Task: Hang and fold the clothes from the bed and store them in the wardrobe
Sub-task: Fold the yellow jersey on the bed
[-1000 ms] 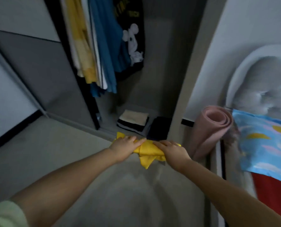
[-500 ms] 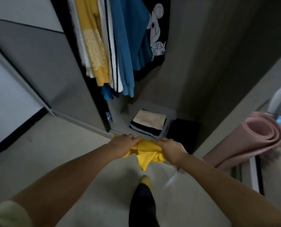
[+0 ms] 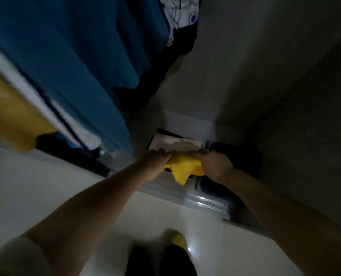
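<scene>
- Head view: my left hand [image 3: 155,163] and right hand [image 3: 213,166] both clench a folded yellow cloth garment [image 3: 182,169], held over the wardrobe floor [image 3: 185,120].
- I read no lettering anywhere; picture blurred.

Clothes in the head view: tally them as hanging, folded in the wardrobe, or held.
Hanging: 4, yellow top, white striped top, blue top, black printed top
Folded: 2, beige pile, dark pile
Held: 1, yellow cloth, gripped by left hand and right hand
Total: 7
</scene>
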Demonstrator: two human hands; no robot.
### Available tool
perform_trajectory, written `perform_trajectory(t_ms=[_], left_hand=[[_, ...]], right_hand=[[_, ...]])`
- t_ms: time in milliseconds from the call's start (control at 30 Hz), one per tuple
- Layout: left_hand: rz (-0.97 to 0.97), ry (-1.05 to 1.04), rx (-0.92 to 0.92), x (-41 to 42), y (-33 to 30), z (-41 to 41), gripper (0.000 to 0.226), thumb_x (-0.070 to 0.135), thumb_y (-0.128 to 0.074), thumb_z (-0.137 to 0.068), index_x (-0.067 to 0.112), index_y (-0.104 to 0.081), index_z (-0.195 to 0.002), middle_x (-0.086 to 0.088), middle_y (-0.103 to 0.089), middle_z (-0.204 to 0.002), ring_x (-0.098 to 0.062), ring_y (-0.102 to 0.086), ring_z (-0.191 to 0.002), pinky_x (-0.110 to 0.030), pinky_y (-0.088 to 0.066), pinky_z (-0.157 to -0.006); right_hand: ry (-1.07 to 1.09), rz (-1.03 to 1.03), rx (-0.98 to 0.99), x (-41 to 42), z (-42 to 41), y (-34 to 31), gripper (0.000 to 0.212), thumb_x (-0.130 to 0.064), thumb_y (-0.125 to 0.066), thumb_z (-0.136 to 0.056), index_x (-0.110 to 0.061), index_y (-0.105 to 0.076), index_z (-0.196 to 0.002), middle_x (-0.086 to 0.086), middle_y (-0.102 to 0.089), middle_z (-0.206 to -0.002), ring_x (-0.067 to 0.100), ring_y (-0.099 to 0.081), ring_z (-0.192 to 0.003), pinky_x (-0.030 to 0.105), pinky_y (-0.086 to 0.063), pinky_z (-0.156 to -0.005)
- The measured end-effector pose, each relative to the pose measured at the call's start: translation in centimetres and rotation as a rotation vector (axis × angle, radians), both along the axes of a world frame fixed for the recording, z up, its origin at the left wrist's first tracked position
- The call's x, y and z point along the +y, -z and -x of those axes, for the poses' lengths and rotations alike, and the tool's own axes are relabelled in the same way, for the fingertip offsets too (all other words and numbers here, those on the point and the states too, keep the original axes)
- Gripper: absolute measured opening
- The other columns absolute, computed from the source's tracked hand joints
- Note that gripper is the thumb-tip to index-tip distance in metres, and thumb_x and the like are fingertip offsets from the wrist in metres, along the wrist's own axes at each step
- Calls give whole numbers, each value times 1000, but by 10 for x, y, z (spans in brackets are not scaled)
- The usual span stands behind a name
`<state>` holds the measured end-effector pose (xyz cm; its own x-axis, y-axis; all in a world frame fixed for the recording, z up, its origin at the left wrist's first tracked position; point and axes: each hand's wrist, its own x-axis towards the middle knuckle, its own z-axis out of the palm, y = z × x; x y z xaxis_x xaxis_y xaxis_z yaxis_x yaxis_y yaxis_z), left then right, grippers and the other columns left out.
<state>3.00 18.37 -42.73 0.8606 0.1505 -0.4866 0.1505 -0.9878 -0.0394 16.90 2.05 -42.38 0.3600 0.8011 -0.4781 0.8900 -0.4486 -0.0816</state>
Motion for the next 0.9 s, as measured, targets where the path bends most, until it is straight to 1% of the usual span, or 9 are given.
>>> perform_trajectory(t_ms=[167,233,300,367,433,500,600,767,900], left_hand=[[43,-58,-187,70,88,-86,57,12,-32,-95,18,-24,-151,-17,-44,-141,-37,-47,-124,-46,-40,-100],[-47,1,-258,91,125,-107,62,15,-17,-87,11,-37,-146,-19,-54,-130,-39,-55,-112,-46,-47,-91],[-138,71,-333,103,161,-107,62,14,-23,-78,9,-61,-127,-20,-67,-110,-40,-66,-92,-45,-56,-70],[-223,155,-375,108,213,-101,55,15,-30,-78,15,-68,-119,-17,-69,-110,-40,-68,-92,-47,-57,-63],[-209,137,-232,104,252,-86,54,14,-31,-83,22,-58,-130,-18,-62,-126,-40,-62,-109,-54,-55,-71],[-136,92,-102,104,294,-67,62,12,-36,-94,30,-15,-150,-18,-24,-155,-40,-30,-139,-61,-41,-96],[5,71,168,113,326,-50,99,19,-56,-91,37,29,-139,-7,21,-158,-34,12,-146,-63,-20,-110],[61,0,258,111,311,-61,100,35,-59,-91,36,26,-144,-4,26,-157,-31,18,-145,-65,-8,-111],[100,-85,153,80,257,-79,83,33,-50,-95,31,12,-151,-7,8,-161,-29,5,-148,-60,-7,-114]], right_hand=[[117,-73,-107,62,-70,78,58,-19,-48,-95,-24,-28,-149,10,-37,-145,35,-48,-121,42,-48,-90],[191,-141,-76,82,-84,118,61,-20,-48,-96,-25,-21,-151,10,-31,-149,35,-37,-131,43,-46,-90],[215,-182,-100,93,-84,163,62,-15,-41,-98,-26,-14,-153,10,-22,-154,34,-25,-139,44,-44,-94],[247,-172,-69,96,-70,217,63,-10,-34,-98,-27,-10,-153,10,-11,-159,34,-12,-145,46,-39,-103],[267,-116,1,91,-47,263,63,-15,-35,-99,-31,-8,-153,10,1,-161,38,-2,-146,54,-31,-108],[179,-17,27,81,-27,300,71,-35,-45,-97,-35,-2,-152,14,14,-159,45,11,-144,65,-22,-107],[128,-19,69,67,-13,331,83,-59,-50,-88,-36,-2,-152,17,23,-156,48,23,-139,71,-10,-105],[167,47,158,75,-20,325,73,-61,-37,-93,-38,-2,-152,13,23,-157,41,25,-141,69,-6,-107],[283,46,177,77,-31,267,60,-49,-32,-100,-30,-13,-153,7,-3,-161,30,-5,-147,57,-13,-113]])
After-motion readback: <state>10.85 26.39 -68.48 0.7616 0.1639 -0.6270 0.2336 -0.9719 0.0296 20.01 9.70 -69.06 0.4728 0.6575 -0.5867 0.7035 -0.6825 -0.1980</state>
